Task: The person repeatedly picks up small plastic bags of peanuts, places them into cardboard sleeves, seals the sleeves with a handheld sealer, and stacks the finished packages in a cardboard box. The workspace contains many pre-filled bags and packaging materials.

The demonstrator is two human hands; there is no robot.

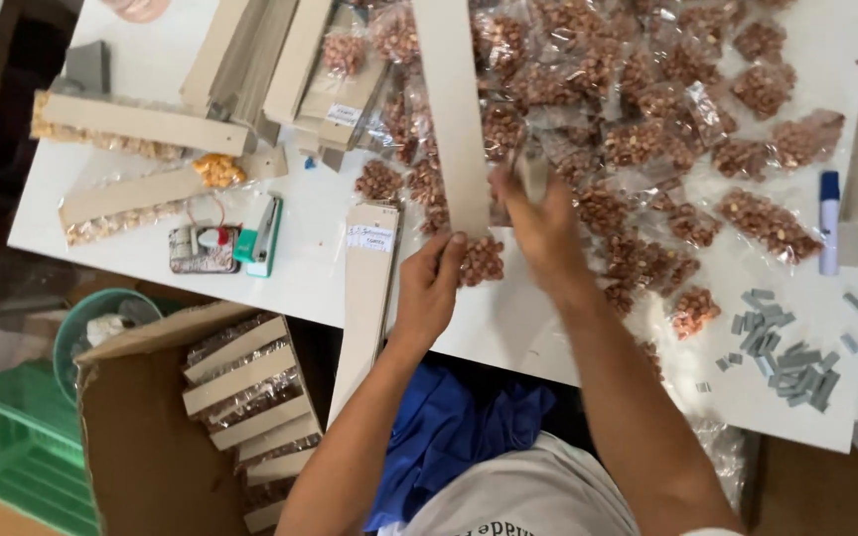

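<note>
A view from above showed a person seated at a white surface (508, 328) crowded with small clear bags of brown nuts (647, 129). The left hand (431, 288) pinched the lower end of a long cardboard strip (454, 109) together with one nut bag (481, 260) lying at that end, thumb on top and fingers curled beneath. The right hand (545, 223) was blurred, closed around a small greyish tool (532, 171) just beside the strip; what the tool was could not be made out.

The strip ran up across the pile of bags, so a slip of the pinch looked likely to let the bag slide off line or the strip swing into the loose bags around it. The right hand's blur suggested speed, and the left fingers sat near the tool, so a pinched fingertip seemed possible.

Loose grey staple bars (782, 352) lay near the surface's right edge and could have been knocked off. A green stapler (260, 233) sat to the left, and a cardboard box (151, 437) of finished strips stood below.
</note>
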